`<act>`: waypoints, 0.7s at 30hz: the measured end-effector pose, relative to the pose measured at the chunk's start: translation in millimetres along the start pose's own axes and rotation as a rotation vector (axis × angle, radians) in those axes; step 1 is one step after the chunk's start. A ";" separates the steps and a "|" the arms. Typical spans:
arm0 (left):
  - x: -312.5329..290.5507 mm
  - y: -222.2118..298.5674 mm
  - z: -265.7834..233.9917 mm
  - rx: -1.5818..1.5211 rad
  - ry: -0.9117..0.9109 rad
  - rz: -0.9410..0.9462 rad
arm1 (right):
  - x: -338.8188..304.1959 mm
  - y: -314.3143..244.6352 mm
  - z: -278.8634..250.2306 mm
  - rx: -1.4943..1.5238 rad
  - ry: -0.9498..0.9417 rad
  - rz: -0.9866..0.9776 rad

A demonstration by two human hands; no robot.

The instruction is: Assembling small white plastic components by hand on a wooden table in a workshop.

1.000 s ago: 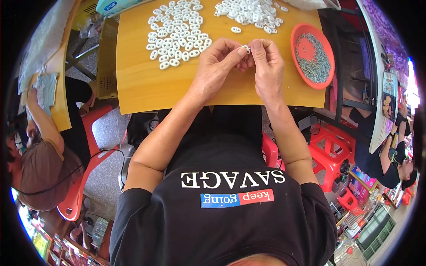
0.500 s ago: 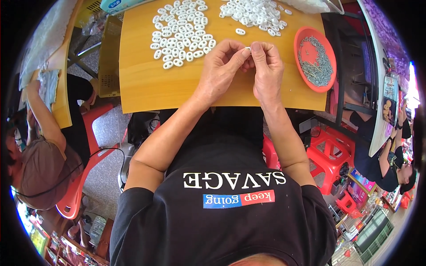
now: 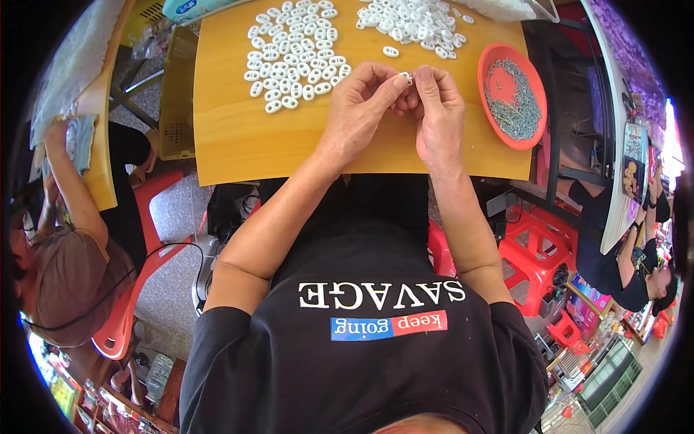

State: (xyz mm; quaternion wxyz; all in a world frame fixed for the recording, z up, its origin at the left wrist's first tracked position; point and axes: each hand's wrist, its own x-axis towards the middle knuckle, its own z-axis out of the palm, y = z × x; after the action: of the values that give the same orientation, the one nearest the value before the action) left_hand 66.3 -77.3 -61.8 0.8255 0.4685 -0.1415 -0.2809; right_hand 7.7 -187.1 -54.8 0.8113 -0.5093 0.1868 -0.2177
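Both hands meet above the wooden table (image 3: 275,152). Pinched between thumb and fingers of my left hand (image 3: 359,112) is a small white plastic piece (image 3: 407,77), mostly covered by the fingertips. My right hand (image 3: 439,116) is closed against the piece's other side; whatever its fingertips hold is too small and hidden to make out. To the left lie flat white oval two-hole pieces (image 3: 295,70), spread in a single layer. Farther off is a heaped pile of white pieces (image 3: 416,25), with one loose oval piece (image 3: 391,52) apart from it. An orange-red dish (image 3: 482,94) of grey screws (image 3: 522,119) sits right of my right hand.
A blue-and-white soft package (image 3: 191,9) lies at the table's far left corner, and a clear bag (image 3: 506,7) at the far right. Another person (image 3: 76,275) sits at a table on the left. Red stools (image 3: 531,253) stand to the right; one more person (image 3: 629,267) is beyond.
My hands have parted very slightly at the fingertips, so more of the white piece shows between them. The right hand has shifted a little to the right. The pieces on the table look unchanged.
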 end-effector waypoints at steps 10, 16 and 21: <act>0.2 -4.1 -0.4 -0.013 0.003 0.020 | -2.4 4.8 4.5 -0.012 0.020 -0.055; -0.6 -3.0 0.0 -0.008 0.007 0.003 | -3.8 4.2 4.8 -0.031 0.049 -0.057; -0.3 -3.1 0.3 0.004 0.010 0.009 | -2.9 4.3 4.0 -0.036 0.030 -0.053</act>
State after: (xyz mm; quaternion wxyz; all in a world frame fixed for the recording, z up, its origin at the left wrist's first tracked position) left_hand 64.9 -78.6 -64.3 0.8265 0.4710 -0.1401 -0.2746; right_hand 8.1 -181.0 -56.9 0.7932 -0.5252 0.1894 -0.2433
